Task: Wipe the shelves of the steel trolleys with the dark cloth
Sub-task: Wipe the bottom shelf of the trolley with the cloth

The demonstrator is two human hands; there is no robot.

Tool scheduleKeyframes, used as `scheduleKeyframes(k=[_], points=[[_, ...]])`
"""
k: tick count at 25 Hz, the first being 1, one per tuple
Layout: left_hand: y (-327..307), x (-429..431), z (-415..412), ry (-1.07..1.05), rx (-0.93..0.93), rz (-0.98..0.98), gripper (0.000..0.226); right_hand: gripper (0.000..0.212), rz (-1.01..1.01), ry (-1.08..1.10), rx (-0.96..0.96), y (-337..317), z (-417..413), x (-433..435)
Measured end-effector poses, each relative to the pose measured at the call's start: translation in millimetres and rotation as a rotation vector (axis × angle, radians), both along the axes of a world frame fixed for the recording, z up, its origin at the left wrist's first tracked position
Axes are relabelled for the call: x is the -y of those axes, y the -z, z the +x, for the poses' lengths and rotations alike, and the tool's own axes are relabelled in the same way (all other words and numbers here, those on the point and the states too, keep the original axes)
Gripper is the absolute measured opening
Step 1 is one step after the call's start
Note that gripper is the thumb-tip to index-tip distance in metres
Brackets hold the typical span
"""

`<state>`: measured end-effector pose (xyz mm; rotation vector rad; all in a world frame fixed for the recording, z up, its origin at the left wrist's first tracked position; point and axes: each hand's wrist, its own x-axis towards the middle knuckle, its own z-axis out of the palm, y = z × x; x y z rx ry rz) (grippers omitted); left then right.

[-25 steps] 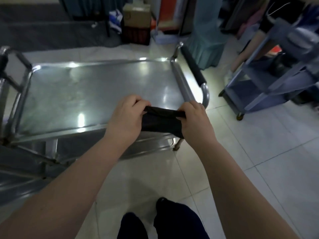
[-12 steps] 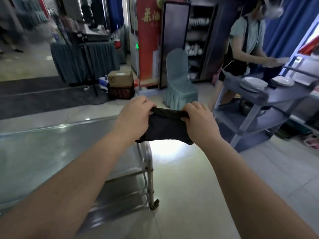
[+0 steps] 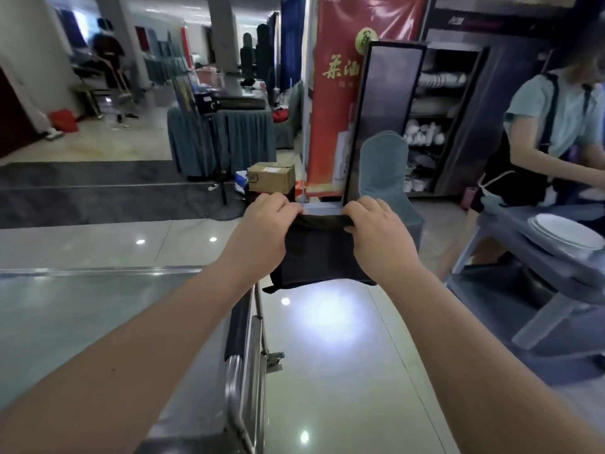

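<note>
Progress is hard to read: the cloth (image 3: 322,253) is off the steel, held in the air between the left hand (image 3: 265,231) and the right hand (image 3: 379,237), over the floor (image 3: 327,355) just past the right end of the trolley (image 3: 248,371). Each grip is closed tight, with fingers curled over the cloth's top edge so it hangs flat and folded below the knuckles. The top shelf (image 3: 82,322) lies low on the left under the left forearm. It is bare and glary, and I cannot tell whether it has been wiped. The lower shelves are hidden. My guess is that the cloth is being squared up for a pass, so wiping remains. The shelf's right end has a raised rim and a dark padded handle (image 3: 239,326), where a sweep would have to stop. Rightward the floor is open as far as a grey cart (image 3: 491,244) carrying plates (image 3: 569,235), with another person (image 3: 540,132) working at it, near enough to call for tucked elbows.
</note>
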<state>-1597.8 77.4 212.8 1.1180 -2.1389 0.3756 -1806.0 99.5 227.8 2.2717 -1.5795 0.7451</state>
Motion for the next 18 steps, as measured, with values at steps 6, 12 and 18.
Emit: scheduleKeyframes(k=[6, 12, 18], points=[[3, 153, -29, -0.085, 0.02, -0.049, 0.049, 0.03, -0.077, -0.042, 0.056, 0, -26, 146], [25, 266, -73, -0.151, 0.067, 0.003, 0.043, 0.029, -0.025, -0.035, 0.061, 21, -62, 281], [64, 377, -92, -0.414, 0.154, 0.107, 0.042, 0.029, 0.049, -0.196, -0.109, 58, -77, 444]])
